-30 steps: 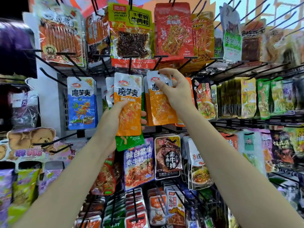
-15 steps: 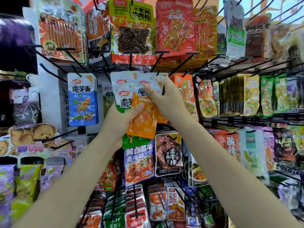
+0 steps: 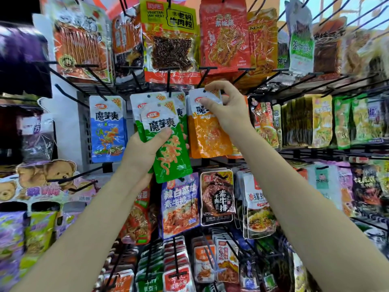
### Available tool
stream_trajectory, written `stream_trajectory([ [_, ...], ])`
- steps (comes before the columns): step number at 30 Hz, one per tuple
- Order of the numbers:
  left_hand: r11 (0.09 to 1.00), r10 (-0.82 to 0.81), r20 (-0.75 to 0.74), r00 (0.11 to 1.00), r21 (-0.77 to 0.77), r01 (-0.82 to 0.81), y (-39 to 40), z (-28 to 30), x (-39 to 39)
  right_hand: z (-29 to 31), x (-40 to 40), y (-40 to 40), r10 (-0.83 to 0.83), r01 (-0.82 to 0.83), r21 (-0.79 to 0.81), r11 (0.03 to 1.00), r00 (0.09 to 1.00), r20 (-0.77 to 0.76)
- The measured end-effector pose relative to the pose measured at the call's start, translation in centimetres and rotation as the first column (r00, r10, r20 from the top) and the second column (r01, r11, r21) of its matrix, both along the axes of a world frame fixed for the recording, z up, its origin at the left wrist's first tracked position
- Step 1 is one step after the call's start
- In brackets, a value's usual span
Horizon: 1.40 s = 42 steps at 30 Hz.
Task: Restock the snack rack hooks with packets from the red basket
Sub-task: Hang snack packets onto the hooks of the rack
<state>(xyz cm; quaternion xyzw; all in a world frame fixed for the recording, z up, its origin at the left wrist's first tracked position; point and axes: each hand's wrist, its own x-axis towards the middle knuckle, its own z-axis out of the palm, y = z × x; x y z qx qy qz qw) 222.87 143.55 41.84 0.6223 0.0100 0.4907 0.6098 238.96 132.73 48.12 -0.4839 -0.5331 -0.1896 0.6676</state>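
Orange foil packet [image 3: 207,131], frame centre: my right hand [image 3: 228,109] pinches its top to meet the black hook [image 3: 205,77]; my left hand [image 3: 147,150] grips green spares [image 3: 166,144].

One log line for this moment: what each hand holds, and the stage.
left hand: grips green foil packets | right hand: pinches orange foil packet top | stage: at hooks, orange unhung

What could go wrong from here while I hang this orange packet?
The right hand pinches the orange packet by its top corner, its hole not visibly on a hook, so it may miss and drop. The left hand grips the green packets by their middle; the front one is tilted and might slide out. The crowded hook above could snag neighbours.
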Motion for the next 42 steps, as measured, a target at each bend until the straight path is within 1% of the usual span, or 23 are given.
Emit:
stream_trajectory([
  [3,1.000,0.000,0.004,1.000,-0.008,0.000,0.1,0.0,0.1,0.2,0.4,0.4,0.009,-0.009,-0.022,1.000,0.999,-0.034],
  [6,1.000,-0.010,0.004,1.000,0.009,0.010,0.2,-0.1,0.2,0.3,0.9,1.0,-0.047,0.044,-0.098,0.994,0.998,-0.033],
  [7,1.000,-0.003,0.006,1.000,0.014,0.003,0.1,-0.1,0.2,0.3,1.1,1.2,-0.104,0.103,-0.135,0.986,0.995,-0.002],
  [8,1.000,0.007,0.008,1.000,0.015,-0.007,0.1,-0.1,0.1,0.1,1.0,1.3,-0.193,0.200,-0.162,0.966,0.980,0.057],
  [9,1.000,0.011,0.012,1.000,0.016,-0.011,0.1,-0.1,0.1,-0.3,0.7,1.3,-0.306,0.324,-0.151,0.934,0.943,0.130],
  [10,1.000,0.011,0.012,1.000,0.011,-0.011,0.1,-0.1,0.0,-0.7,0.3,1.2,-0.425,0.445,-0.069,0.893,0.884,0.192],
  [11,1.000,0.011,0.016,1.000,-0.001,-0.011,0.2,-0.1,-0.1,-1.2,-0.2,0.9,-0.521,0.519,0.070,0.852,0.825,0.219],
  [12,1.000,0.014,0.018,1.000,-0.013,-0.014,0.1,-0.1,-0.2,-1.7,-0.8,0.5,-0.579,0.544,0.204,0.814,0.791,0.201],
  [13,1.000,0.012,0.024,1.000,-0.022,-0.012,0.1,-0.2,-0.3,-2.2,-1.3,0.2,-0.592,0.538,0.282,0.794,0.789,0.163],
  [14,1.000,0.011,0.021,1.000,-0.024,-0.010,0.0,-0.2,-0.3,-2.6,-1.8,-0.1,-0.546,0.494,0.287,0.821,0.826,0.140],
  [15,1.000,0.012,0.022,1.000,-0.016,-0.011,0.0,-0.2,-0.3,-2.8,-2.5,-0.4,-0.430,0.396,0.219,0.892,0.893,0.136],
  [16,1.000,0.020,0.019,1.000,-0.007,-0.020,-0.2,-0.2,-0.2,-2.9,-3.3,-0.6,-0.270,0.257,0.105,0.961,0.954,0.135],
  [17,1.000,0.024,0.015,1.000,0.010,-0.024,-0.4,-0.2,-0.1,-3.1,-3.9,-0.6,-0.116,0.118,-0.007,0.993,0.985,0.131],
  [18,0.999,0.029,0.007,1.000,0.029,-0.029,-0.8,-0.2,0.0,-3.3,-4.5,-0.6,-0.003,0.015,-0.089,0.996,0.992,0.129],
  [19,0.998,0.033,0.002,0.999,0.050,-0.034,-1.0,-0.2,0.0,-3.6,-4.8,-0.3,0.045,-0.027,-0.128,0.991,0.989,0.138],
  [21,0.997,0.053,-0.031,0.998,0.057,-0.051,-1.3,-0.1,-0.4,-3.8,-4.8,0.3,0.070,-0.057,-0.110,0.992,0.991,0.115],
  [23,0.988,0.145,-0.051,0.988,0.059,-0.142,-0.2,-0.1,-1.4,-3.6,-4.4,0.6,0.102,-0.099,-0.055,0.994,0.993,0.058],
  [25,0.972,0.232,-0.021,0.972,0.029,-0.232,0.9,0.2,-2.8,-3.2,-4.0,0.7,0.129,-0.128,-0.025,0.991,0.991,0.029],
  [28,0.948,0.318,0.006,0.948,0.002,-0.318,1.6,0.4,-4.5,-2.8,-4.1,1.4,0.098,-0.097,0.027,0.995,0.995,-0.018],
  [30,0.940,0.340,0.014,0.940,-0.011,-0.340,1.9,0.4,-5.1,-2.2,-4.4,2.1,0.084,-0.083,0.055,0.995,0.996,-0.023],
  [34,0.950,0.311,-0.009,0.950,-0.034,-0.311,2.3,0.6,-5.5,-0.5,-5.3,3.8,0.062,-0.062,0.029,0.998,0.998,0.025],
  [39,0.963,0.263,-0.014,0.965,-0.052,-0.263,3.1,0.9,-5.3,1.1,-5.9,5.0,0.045,-0.045,-0.017,0.999,0.999,0.000],
  [42,0.971,0.230,-0.003,0.973,-0.058,-0.230,4.1,1.0,-5.1,1.4,-6.4,4.8,0.074,-0.075,-0.058,0.996,0.997,-0.009],
])
